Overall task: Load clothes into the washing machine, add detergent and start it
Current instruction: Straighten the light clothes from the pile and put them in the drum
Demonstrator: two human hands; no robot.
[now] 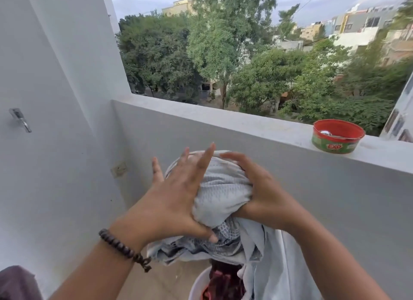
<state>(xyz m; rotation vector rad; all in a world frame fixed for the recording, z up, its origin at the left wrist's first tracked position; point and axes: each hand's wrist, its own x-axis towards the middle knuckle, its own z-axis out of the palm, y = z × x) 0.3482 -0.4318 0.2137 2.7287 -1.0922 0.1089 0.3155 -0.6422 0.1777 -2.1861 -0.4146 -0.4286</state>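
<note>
A bundled pale grey-white cloth (221, 194) with a waffle weave is held up between both hands in front of the balcony wall. My left hand (176, 194) presses flat against its left side, fingers spread and straight, thumb under the bundle. My right hand (259, 188) grips the right side, fingers curled over the top. Loose ends of the cloth hang down toward a white bucket (199, 286) at the bottom that holds dark red clothes (223, 284). No washing machine is in view.
A red and green round tub (337, 136) with a spoon inside sits on the balcony ledge (223, 118) at right. A metal tap (20, 119) sticks out of the white wall at left, with a wall socket (119, 169) lower down. A dark cloth (15, 282) lies at bottom left.
</note>
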